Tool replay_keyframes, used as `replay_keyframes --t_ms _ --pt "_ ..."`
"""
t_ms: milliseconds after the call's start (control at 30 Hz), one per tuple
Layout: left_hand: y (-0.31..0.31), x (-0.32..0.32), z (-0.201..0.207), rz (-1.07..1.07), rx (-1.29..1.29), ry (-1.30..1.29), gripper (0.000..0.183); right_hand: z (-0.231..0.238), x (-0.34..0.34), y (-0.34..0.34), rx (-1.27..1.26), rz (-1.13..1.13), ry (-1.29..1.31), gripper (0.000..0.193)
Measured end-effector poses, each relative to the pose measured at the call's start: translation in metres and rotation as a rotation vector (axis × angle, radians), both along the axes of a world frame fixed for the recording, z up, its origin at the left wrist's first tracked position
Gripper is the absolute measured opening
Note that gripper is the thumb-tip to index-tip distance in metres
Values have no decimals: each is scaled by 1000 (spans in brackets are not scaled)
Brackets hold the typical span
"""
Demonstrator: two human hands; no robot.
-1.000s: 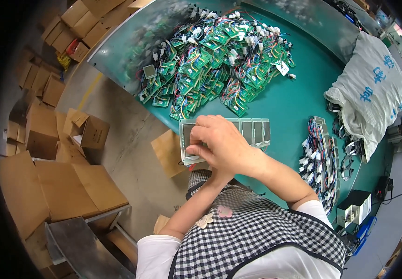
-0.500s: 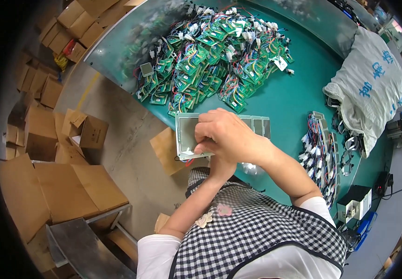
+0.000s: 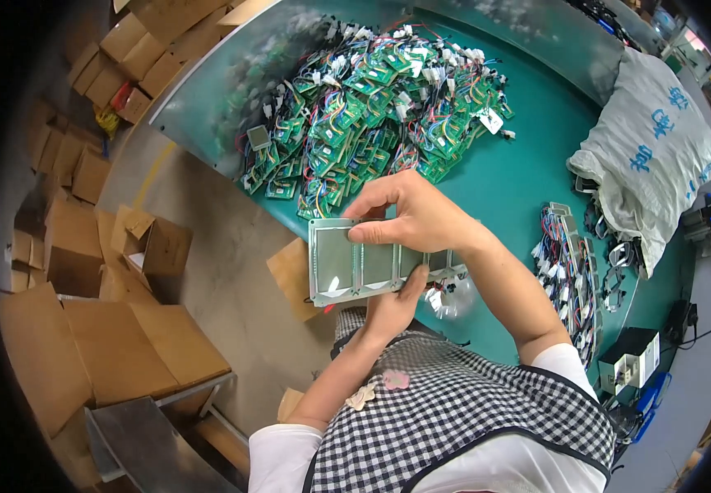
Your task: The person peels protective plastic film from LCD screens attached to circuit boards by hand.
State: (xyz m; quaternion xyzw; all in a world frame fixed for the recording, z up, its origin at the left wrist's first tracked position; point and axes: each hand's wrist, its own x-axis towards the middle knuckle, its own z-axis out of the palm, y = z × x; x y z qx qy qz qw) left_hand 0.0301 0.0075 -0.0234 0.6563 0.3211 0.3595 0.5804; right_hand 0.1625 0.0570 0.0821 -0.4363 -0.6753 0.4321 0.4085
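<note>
A long strip of joined display boards, grey screens in pale green frames, is held in front of my body, its face toward me. My right hand grips its upper edge, with the thumb lying on the face and the fingers behind. From below, my left hand supports the lower edge, its thumb along the front and its other fingers hidden behind the strip. The strip's right part is partly covered by my right hand and wrist. A clear plastic piece and some connectors show below the strip's right end.
Wired green circuit boards are heaped at the back of the green table. More wired display strips lie to the right, near a white woven sack and a small white box. Cardboard boxes stand on the left.
My right hand has moved from the face of the leftmost screen to the strip's upper edge, uncovering several screens. The strip sits slightly lower, and my left thumb now shows at its lower edge.
</note>
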Motion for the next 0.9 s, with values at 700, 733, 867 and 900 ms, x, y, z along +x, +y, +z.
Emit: replay_keyframes --t_ms 700,733,867,900 --pt "-1 -4 21 -109 -189 -104 19 -1 6 2 -164 20 252 18" --pt "-1 -4 22 -98 -127 -93 19 -1 5 2 -164 20 252 18" --pt "-3 -5 14 -102 -228 -111 18 -1 4 1 -176 12 259 17" --pt "-2 -5 14 -118 -202 -89 18 -1 4 1 -181 10 275 16"
